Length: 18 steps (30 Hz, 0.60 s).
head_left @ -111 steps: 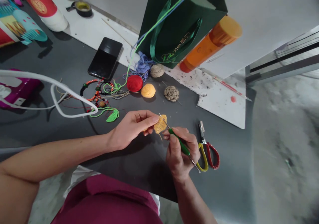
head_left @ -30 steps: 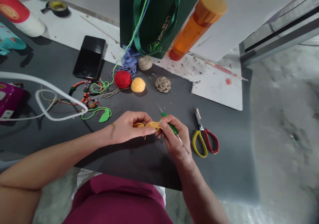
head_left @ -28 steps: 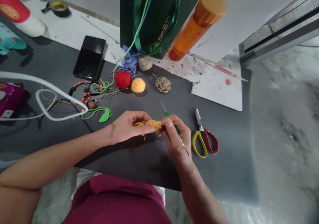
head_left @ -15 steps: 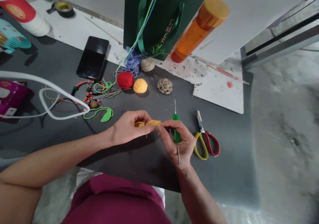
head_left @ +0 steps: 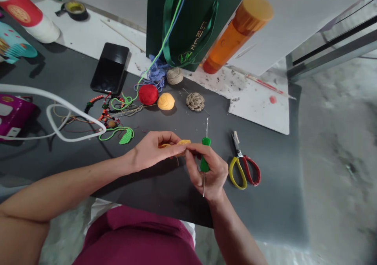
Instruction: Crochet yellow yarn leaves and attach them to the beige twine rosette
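The left hand (head_left: 156,149) has its grip clamped on a yellow knitted piece (head_left: 184,142), thumb on top and fingers curled behind. The piece is above the near part of the dark counter (head_left: 273,210), between the two hands and partly hidden by them; a short loose end hangs below it. The right hand (head_left: 209,169) has its grip closed around a hook (head_left: 205,155) with a green handle. The hook's thin metal end points toward the back of the counter, apart from the piece. The right thumb and forefinger come together at the piece's right edge; whether they pinch a strand is too small to tell.

Scissors (head_left: 242,167) with one yellow and one red handle lie just right of the right hand. Beyond the hands sit a yellow ball (head_left: 166,101), with a red ball (head_left: 148,95) just to its left and a brown rosette (head_left: 194,101) to its right. A beige ball (head_left: 174,76) and blue yarn (head_left: 156,72) lie behind them, before a green bag (head_left: 188,33). A green leaf (head_left: 126,136) lies near the left wrist, in front of some beads (head_left: 104,108).
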Each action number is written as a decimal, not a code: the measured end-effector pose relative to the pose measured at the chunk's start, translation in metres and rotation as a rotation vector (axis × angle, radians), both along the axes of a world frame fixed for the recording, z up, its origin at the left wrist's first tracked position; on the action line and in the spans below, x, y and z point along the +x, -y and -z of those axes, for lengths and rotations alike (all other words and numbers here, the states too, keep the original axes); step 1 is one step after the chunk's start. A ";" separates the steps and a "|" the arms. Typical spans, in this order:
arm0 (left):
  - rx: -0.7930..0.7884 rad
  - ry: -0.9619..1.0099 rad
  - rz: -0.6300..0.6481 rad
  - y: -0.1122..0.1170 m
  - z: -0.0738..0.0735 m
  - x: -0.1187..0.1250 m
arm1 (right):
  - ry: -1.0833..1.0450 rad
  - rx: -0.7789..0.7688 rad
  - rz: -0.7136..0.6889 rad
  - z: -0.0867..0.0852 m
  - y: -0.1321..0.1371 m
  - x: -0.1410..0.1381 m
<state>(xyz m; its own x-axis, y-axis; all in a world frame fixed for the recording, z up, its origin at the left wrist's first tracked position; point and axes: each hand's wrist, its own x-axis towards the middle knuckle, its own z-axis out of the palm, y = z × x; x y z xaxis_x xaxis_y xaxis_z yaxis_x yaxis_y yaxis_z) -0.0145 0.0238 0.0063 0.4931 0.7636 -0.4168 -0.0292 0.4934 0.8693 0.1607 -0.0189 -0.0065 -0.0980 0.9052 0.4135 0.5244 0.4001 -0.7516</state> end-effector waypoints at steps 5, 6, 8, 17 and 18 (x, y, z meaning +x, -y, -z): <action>0.050 0.013 0.005 0.000 0.001 0.000 | -0.059 -0.081 0.032 0.004 0.001 0.005; 0.044 0.010 -0.005 -0.001 0.001 0.000 | -0.103 -0.081 0.036 0.006 0.001 0.007; 0.029 0.002 -0.026 -0.001 0.001 -0.001 | -0.203 -0.058 0.032 0.008 0.001 0.010; 0.018 -0.007 -0.090 -0.004 -0.001 -0.002 | -0.410 -0.115 0.047 -0.006 0.006 0.015; 0.025 -0.006 -0.097 -0.004 -0.001 -0.003 | -0.413 -0.119 0.020 -0.006 0.006 0.016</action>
<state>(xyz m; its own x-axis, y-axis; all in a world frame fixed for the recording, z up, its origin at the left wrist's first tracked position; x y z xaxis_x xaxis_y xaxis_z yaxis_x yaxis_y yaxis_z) -0.0171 0.0282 0.0078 0.4139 0.8176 -0.4002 -0.0701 0.4670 0.8815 0.1764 -0.0246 -0.0003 0.0719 0.9491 0.3066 0.1764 0.2904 -0.9405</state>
